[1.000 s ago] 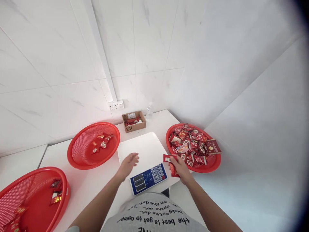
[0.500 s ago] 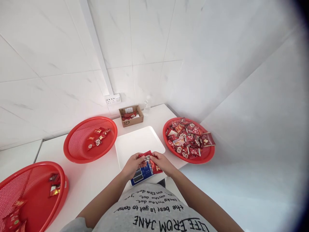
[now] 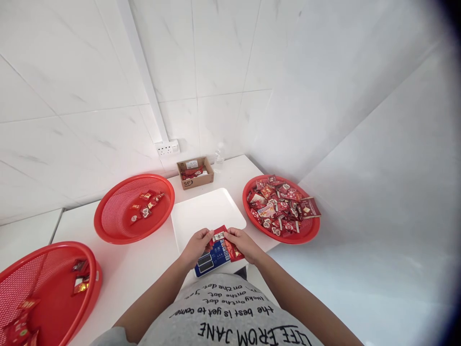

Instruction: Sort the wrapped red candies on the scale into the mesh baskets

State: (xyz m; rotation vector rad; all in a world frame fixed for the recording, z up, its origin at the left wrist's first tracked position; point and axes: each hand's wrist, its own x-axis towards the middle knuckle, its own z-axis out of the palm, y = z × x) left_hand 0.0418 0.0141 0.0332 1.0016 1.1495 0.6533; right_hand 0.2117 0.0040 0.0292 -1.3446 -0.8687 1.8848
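Observation:
My left hand [image 3: 198, 246] and my right hand [image 3: 244, 244] meet over the near edge of a white digital scale [image 3: 201, 211]. Between them they pinch a small red snack packet [image 3: 218, 235] with a pale label, thumbs on top, one hand at each end. A second red and gold packet [image 3: 236, 253] hangs below my right hand; its upper part is hidden by the fingers, so I cannot tell how it is held. Behind the packets shows the scale's blue control panel [image 3: 212, 262].
Right of the scale, a red basket [image 3: 312, 230] is heaped with red packets. Two red baskets, a middle one [image 3: 111, 216] and a nearer one [image 3: 81, 250], hold several packets each. Farther back are a cardboard box [image 3: 200, 181] with packets, a clear bottle [image 3: 219, 158] and the wall.
My left fingers have shifted slightly left on the packet, so more of its pale label shows. The baskets and scale have stayed put.

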